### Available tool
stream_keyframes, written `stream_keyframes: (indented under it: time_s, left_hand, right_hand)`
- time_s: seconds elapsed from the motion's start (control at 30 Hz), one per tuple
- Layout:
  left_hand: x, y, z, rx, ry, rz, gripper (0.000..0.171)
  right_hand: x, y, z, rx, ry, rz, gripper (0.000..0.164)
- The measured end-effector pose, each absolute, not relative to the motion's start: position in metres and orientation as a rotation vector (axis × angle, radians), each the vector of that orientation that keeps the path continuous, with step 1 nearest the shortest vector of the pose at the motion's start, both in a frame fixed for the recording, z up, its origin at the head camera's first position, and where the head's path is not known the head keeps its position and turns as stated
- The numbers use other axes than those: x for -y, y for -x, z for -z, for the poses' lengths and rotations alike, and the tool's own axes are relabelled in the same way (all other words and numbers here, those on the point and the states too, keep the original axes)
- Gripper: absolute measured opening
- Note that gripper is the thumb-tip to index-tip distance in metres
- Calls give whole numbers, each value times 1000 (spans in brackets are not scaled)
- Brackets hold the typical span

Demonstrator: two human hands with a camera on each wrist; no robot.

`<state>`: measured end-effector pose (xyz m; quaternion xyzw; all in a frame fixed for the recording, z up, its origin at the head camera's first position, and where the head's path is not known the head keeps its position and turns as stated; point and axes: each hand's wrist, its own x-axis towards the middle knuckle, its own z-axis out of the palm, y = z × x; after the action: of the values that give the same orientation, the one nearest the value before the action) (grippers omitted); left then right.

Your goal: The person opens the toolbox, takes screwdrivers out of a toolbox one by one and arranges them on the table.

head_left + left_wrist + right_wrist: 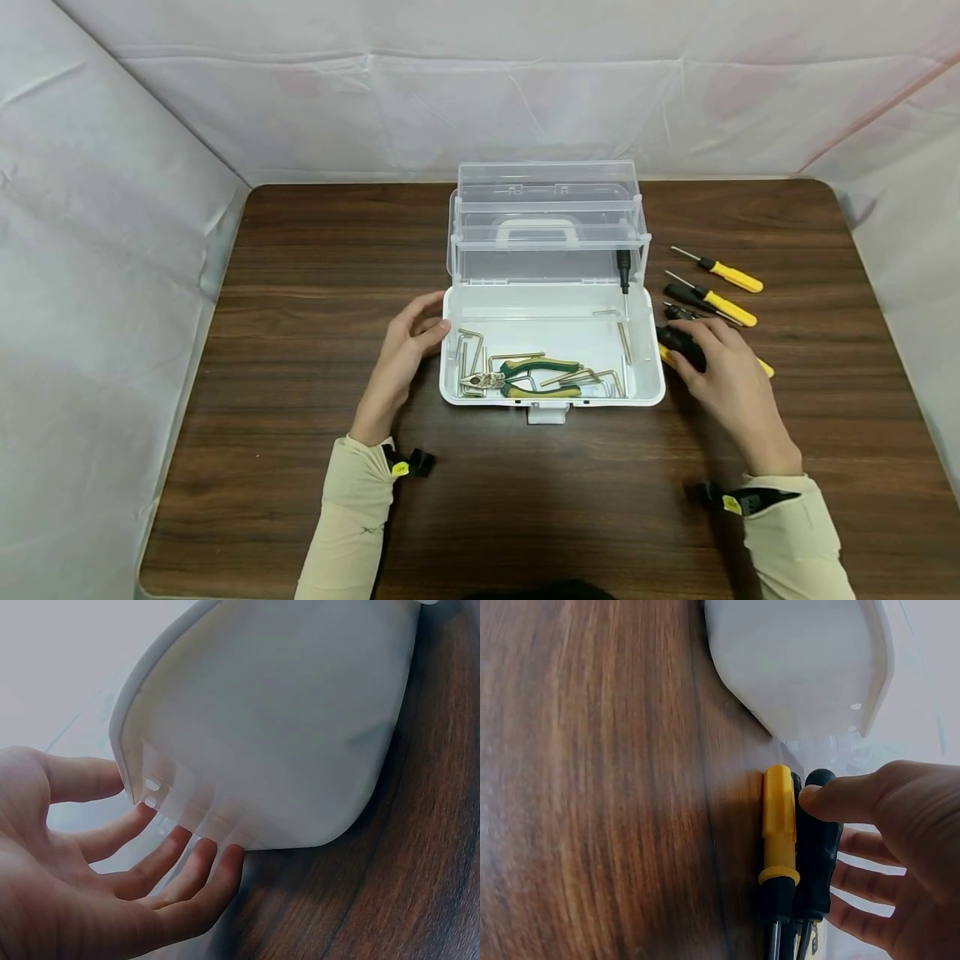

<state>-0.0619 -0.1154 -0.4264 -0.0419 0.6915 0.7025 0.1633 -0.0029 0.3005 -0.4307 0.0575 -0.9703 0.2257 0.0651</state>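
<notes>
A white toolbox (551,300) stands on the table with its clear lid (547,208) raised. My left hand (405,358) touches its left end; in the left wrist view the bent fingertips rest against the outer wall and the thumb meets the rim. Beside the right end, my right hand (731,379) holds a black-handled screwdriver (817,847) between thumb and fingers. A yellow-handled screwdriver (780,825) lies right alongside it. Inside the box are green-and-yellow pliers (540,365), several hex keys (517,357) and a black screwdriver (624,271) leaning toward the lid.
Two yellow-handled screwdrivers, one farther back (735,275) and one nearer (731,308), lie right of the box. Black-handled tools (681,294) lie close by. A latch (547,414) sticks out at the box front. White sheeting (480,108) encloses the table's back and sides.
</notes>
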Motion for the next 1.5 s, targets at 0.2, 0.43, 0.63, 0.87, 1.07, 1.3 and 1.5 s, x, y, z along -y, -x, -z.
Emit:
stream_keyframes:
  time_s: [0.2,0.43,0.63,0.87,1.07,1.3,1.5]
  left_hand:
    - [116,63,426,-1984,116,-1994,50]
    - [116,63,426,-1990,116,-1990,50]
    - [117,64,425,-1988,122,-1995,50]
    - [117,64,424,-1986,120,-1991,50]
    - [118,64,425,-1987,112,-1985,50]
    - [117,63,424,-1987,123,-2001,49]
    - [114,62,426,-1971,136,-2020,50]
  right_hand:
    - [-300,3,431,2941,-193,-674,46]
    - [-301,5,430,2929,-239,-656,49]
    - [-296,15,412,2903,-313,-643,49]
    - [-282,29,389,2863,-390,-596,42]
    - [-267,39,372,2818,-458,-592,37]
    - [-252,52,364,2821,-555,-548,33]
    - [-241,64,362,2848,-634,-367,32]
